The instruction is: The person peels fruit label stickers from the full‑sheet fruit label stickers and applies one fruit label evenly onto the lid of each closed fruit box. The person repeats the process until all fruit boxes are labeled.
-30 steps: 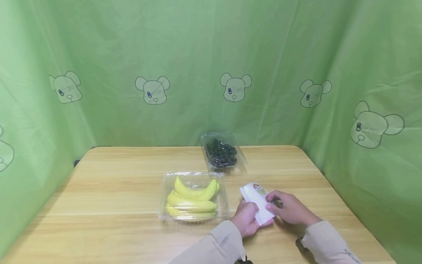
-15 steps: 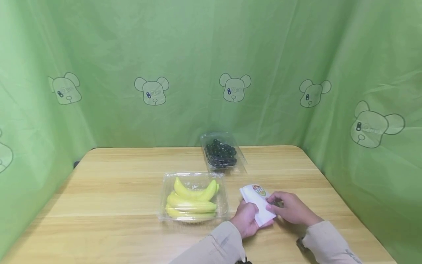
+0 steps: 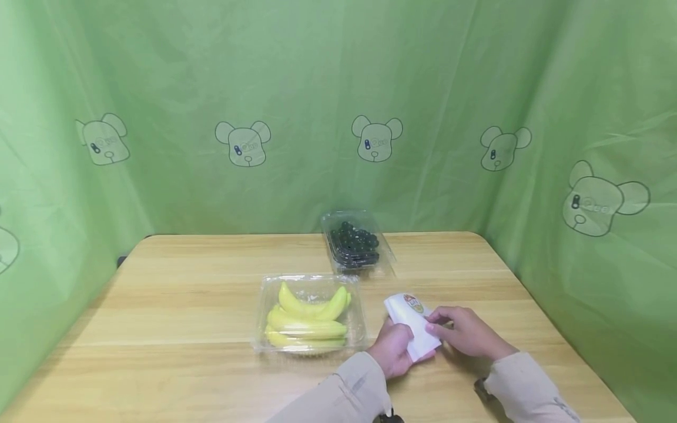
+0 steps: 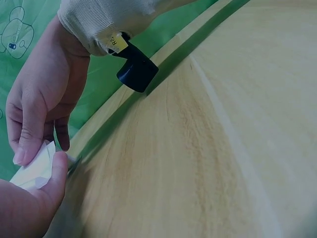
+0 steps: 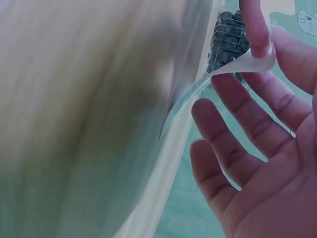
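Note:
My left hand (image 3: 392, 348) holds a folded white sticker sheet (image 3: 418, 338), thumb on top and fingers beneath. A round red-and-green label (image 3: 414, 303) shows near its far end. From the right, my right hand (image 3: 471, 335) pinches the sheet's right side with thumb and forefinger. In the left wrist view the right hand (image 4: 42, 99) reaches down to the white sheet (image 4: 34, 173), close to the left thumb (image 4: 57, 171). The right wrist view shows the sheet's edge (image 5: 247, 64) curling; the other fingers (image 5: 225, 148) of the right hand are spread loosely below it.
Left of the hands stands a clear lidded box (image 3: 264, 311) with several yellow bananas (image 3: 307, 329). Behind it, near the table's back edge, is another clear box (image 3: 338, 220) of dark grapes (image 3: 354, 238). Green curtains (image 3: 312, 70) surround the wooden table (image 3: 174, 294) on three sides.
The right fingertips have shifted slightly and now cover a small red print that showed beside them earlier. The left hand keeps its hold; both boxes stay where they were.

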Available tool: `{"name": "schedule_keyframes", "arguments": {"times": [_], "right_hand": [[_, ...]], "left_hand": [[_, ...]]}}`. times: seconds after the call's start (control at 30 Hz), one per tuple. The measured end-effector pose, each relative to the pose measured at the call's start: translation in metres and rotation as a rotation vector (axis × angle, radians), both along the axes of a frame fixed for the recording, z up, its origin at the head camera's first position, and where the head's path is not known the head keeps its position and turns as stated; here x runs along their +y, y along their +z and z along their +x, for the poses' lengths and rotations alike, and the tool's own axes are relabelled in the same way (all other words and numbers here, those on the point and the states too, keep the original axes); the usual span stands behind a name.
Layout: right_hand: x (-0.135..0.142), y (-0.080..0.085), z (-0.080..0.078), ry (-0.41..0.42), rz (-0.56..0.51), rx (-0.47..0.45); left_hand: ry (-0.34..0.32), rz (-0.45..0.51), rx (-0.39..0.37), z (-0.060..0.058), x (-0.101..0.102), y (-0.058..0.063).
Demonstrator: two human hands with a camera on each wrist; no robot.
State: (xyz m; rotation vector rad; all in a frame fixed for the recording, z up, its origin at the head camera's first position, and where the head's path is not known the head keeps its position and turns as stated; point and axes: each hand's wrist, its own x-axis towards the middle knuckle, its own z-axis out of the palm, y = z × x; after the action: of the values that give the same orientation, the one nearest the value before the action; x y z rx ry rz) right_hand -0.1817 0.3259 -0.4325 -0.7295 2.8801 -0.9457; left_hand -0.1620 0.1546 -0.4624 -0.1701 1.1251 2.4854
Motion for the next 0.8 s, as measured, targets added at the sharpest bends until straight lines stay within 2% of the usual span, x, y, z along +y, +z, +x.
{"name": "schedule_keyframes", "arguments": {"times": [0.13, 0.27, 0.43, 0.8], "right_hand": [[-0.0002, 0.0006, -0.0006, 0.014, 0.005, 0.028], [0.0004, -0.0005, -0.0015, -0.030, 0.013, 0.062], [0.0007, -0.0014, -0.0002, -0.077, -0.002, 0.019], [-0.0008, 0.0011, 0.0006, -0.055, 0.006, 0.038]], "left_hand": [[-0.002, -0.010, 0.012, -0.0010, 0.0000, -0.0012], [-0.001, -0.023, 0.016, -0.0017, -0.0007, -0.0016], [0.001, -0.009, 0.010, -0.0010, -0.0009, -0.0007], [-0.010, 0.018, 0.003, -0.0033, -0.0029, -0.0005]]}}
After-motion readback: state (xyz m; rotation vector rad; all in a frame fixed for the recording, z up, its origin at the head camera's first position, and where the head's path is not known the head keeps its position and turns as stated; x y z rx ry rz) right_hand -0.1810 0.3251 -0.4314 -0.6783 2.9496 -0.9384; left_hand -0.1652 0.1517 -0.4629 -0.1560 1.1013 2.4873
